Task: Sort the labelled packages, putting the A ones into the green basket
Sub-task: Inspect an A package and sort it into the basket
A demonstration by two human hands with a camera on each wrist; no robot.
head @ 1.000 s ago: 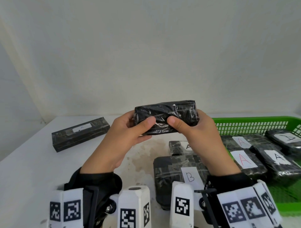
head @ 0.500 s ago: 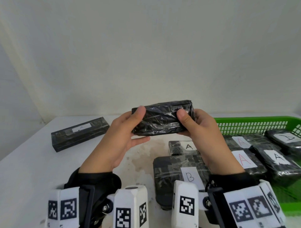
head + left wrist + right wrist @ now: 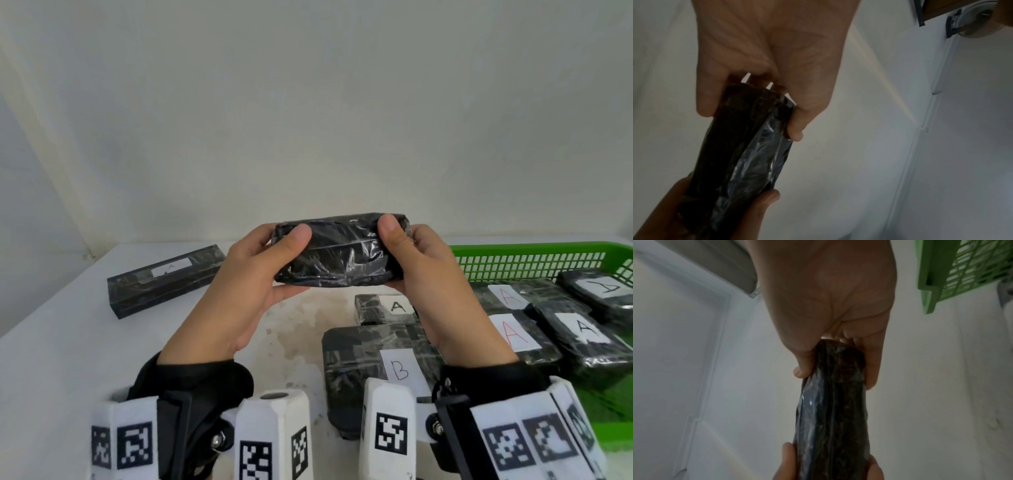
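Both hands hold a black plastic-wrapped package in the air above the white table. My left hand grips its left end, thumb on the near face. My right hand grips the right end the same way. No label shows on the sides I can see. The wrist views show the package end-on, pinched between thumb and fingers. The green basket stands to the right and holds several packages labelled A.
On the table lie a long black package labelled A at the far left, a small A package under my hands, and a large B package nearer me. A plain wall rises behind the table.
The package has turned in my hands. Both thumbs slid outward from its middle to its two ends. It stays at about the same height.
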